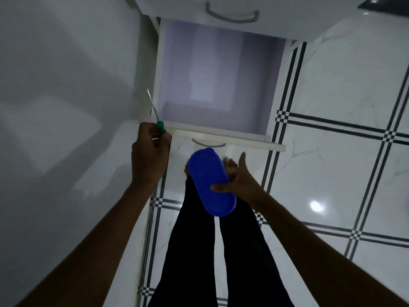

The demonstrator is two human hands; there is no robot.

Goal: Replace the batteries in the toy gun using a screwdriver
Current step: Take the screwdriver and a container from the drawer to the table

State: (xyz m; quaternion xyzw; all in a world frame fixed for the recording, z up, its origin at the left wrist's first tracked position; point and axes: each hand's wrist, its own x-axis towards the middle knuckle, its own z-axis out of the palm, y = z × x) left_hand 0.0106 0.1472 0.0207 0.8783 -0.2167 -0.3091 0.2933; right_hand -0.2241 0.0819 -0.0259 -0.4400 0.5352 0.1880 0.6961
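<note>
My left hand (150,154) grips a screwdriver (159,127) by its green handle, the thin metal shaft pointing up and away beside the drawer's left corner. My right hand (240,180) holds a blue oval plastic box (210,180) with a lid, thumb on top and fingers underneath, just in front of the open drawer. No toy gun or batteries are in view.
A white drawer (221,131) is pulled out in front of me, its inside looking bare. Above it is a closed drawer with a metal handle (232,15). A white cabinet side (66,85) fills the left. Below are my dark-trousered legs (194,251) and a white tiled floor (343,173).
</note>
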